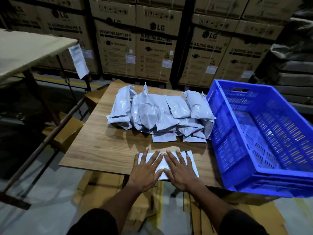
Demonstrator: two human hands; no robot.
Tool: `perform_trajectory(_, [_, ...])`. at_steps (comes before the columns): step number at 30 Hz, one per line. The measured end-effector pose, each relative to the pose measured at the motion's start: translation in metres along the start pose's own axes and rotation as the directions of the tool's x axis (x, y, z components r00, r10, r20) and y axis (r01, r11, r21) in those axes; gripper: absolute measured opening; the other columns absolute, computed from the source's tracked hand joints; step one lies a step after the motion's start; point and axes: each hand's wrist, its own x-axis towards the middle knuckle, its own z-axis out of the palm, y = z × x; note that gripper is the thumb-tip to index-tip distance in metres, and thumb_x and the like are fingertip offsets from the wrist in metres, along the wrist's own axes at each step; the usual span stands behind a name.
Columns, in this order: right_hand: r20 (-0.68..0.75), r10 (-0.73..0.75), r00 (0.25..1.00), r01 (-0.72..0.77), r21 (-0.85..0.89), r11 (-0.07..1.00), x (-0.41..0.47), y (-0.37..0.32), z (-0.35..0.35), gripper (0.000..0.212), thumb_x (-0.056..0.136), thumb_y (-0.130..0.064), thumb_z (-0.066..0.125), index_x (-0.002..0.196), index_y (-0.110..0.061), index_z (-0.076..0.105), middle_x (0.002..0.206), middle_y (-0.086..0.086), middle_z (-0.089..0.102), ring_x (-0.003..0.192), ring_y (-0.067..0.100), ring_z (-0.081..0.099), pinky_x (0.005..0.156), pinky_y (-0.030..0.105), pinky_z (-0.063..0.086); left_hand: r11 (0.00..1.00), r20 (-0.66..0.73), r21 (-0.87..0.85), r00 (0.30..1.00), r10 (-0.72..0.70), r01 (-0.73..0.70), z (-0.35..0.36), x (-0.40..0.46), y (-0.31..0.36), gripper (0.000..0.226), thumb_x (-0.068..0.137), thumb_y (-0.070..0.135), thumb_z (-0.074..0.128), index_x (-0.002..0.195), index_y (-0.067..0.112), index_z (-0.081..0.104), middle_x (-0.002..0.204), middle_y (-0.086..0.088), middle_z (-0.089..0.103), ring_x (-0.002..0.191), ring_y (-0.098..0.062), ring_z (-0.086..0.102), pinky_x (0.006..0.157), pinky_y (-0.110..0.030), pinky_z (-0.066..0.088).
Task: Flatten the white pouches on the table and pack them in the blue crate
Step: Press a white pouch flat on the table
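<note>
Pouch (189, 160) lies on the bench (101, 146) under both palms: left hand (145, 172) and right hand (181, 170) press it with straight, spread fingers, grasping nothing. Flattening is underway. Next, it needs lifting into the blue crate (264, 138) right of the right hand.

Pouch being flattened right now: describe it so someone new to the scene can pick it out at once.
Start at the wooden table with the blue crate at its right. The heap of white pouches lies at the far side; this pouch lies alone at the near edge. Unlike the puffy, piled ones, it is flat, with the left hand and right hand pressing it with spread fingers.
</note>
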Motion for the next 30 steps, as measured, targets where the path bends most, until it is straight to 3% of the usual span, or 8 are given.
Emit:
perform_trajectory(6, [0.047, 0.023, 0.999, -0.023, -0.003, 1.000, 0.000, 0.004, 0.000, 0.068, 0.099, -0.066, 0.014, 0.156, -0.039, -0.013, 0.162, -0.020, -0.021, 0.149, 0.027, -0.026, 0.116, 0.066, -0.006, 0.999, 0.016, -0.002, 0.999, 0.046, -0.046, -0.001, 0.003, -0.011, 0.064, 0.101, 0.063, 0.028, 0.158, 0.036, 0.029, 0.166, 0.015, 0.025, 0.151, -0.040, 0.026, 0.105, -0.074, 0.030])
perform_trajectory(9, [0.042, -0.026, 0.999, 0.024, 0.047, 0.999, -0.006, 0.006, -0.007, 0.075, 0.097, -0.069, 0.024, 0.159, -0.035, 0.000, 0.165, -0.014, -0.017, 0.149, 0.026, -0.025, 0.116, 0.064, -0.006, 0.997, 0.030, -0.024, 0.997, 0.071, -0.070, -0.004, 0.007, -0.018, 0.065, 0.100, 0.066, 0.021, 0.160, 0.041, 0.014, 0.168, 0.021, 0.008, 0.155, -0.036, 0.007, 0.109, -0.077, 0.017])
perform_trajectory(13, [-0.117, -0.143, 0.983, 0.140, -0.033, 0.990, -0.022, 0.015, -0.008, 0.055, 0.097, -0.063, 0.033, 0.135, -0.027, 0.049, 0.162, 0.001, 0.027, 0.151, 0.034, 0.016, 0.114, 0.065, 0.024, 0.996, 0.060, -0.044, 0.995, 0.075, -0.072, -0.010, 0.010, -0.018, 0.067, 0.098, 0.067, 0.014, 0.160, 0.043, 0.001, 0.166, 0.025, -0.009, 0.155, -0.032, -0.012, 0.113, -0.074, 0.003])
perform_trajectory(18, [-0.187, -0.175, 0.967, 0.160, -0.095, 0.983, -0.021, 0.009, -0.002, 0.013, 0.096, -0.040, 0.056, 0.101, -0.028, 0.058, 0.149, 0.006, 0.047, 0.146, 0.036, 0.031, 0.108, 0.064, 0.036, 0.994, 0.088, -0.047, 0.991, 0.104, -0.100, -0.014, 0.008, -0.020, 0.070, 0.096, 0.071, 0.000, 0.160, 0.041, 0.000, 0.166, 0.024, -0.011, 0.155, -0.032, -0.014, 0.113, -0.074, 0.002])
perform_trajectory(20, [-0.216, -0.193, 0.957, 0.168, -0.130, 0.977, -0.020, 0.007, -0.001, 0.011, 0.089, -0.032, 0.068, 0.095, -0.026, 0.062, 0.142, 0.007, 0.054, 0.141, 0.036, 0.040, 0.103, 0.064, 0.041, 0.996, 0.085, -0.026, 0.993, 0.087, -0.085, -0.020, 0.005, -0.016, 0.074, 0.097, 0.071, -0.002, 0.161, 0.036, 0.011, 0.169, 0.017, 0.001, 0.156, -0.033, -0.002, 0.111, -0.076, 0.012])
perform_trajectory(25, [-0.293, -0.122, 0.948, 0.124, -0.012, 0.992, -0.014, 0.001, -0.016, 0.030, 0.096, -0.032, 0.036, 0.102, -0.016, 0.061, 0.128, 0.007, 0.060, 0.125, 0.031, 0.054, 0.097, 0.051, 0.049, 0.997, 0.035, 0.031, 0.997, 0.074, -0.075, -0.017, -0.009, -0.004, 0.078, 0.095, 0.071, 0.038, 0.151, 0.016, 0.043, 0.163, -0.005, 0.035, 0.150, -0.033, 0.029, 0.111, -0.068, 0.023])
perform_trajectory(28, [-0.258, -0.186, 0.948, 0.181, -0.043, 0.983, -0.017, 0.001, -0.026, 0.034, 0.099, -0.033, 0.028, 0.112, -0.017, 0.055, 0.139, 0.006, 0.052, 0.127, 0.028, 0.052, 0.106, 0.053, 0.041, 0.993, 0.037, 0.075, 0.996, 0.087, -0.089, -0.020, -0.009, -0.005, 0.069, 0.074, 0.041, 0.079, 0.137, 0.022, 0.059, 0.144, -0.006, 0.058, 0.131, -0.030, 0.055, 0.104, -0.068, 0.036])
perform_trajectory(30, [-0.286, -0.297, 0.911, 0.262, -0.154, 0.953, -0.024, 0.002, -0.032, 0.031, 0.096, -0.028, 0.034, 0.119, -0.020, 0.054, 0.148, 0.002, 0.048, 0.139, 0.031, 0.043, 0.111, 0.061, 0.034, 0.999, 0.063, 0.042, 0.998, 0.024, -0.026, -0.024, -0.003, -0.008, 0.076, 0.063, 0.022, 0.087, 0.134, 0.028, 0.061, 0.136, -0.005, 0.064, 0.122, -0.028, 0.062, 0.096, -0.069, 0.041])
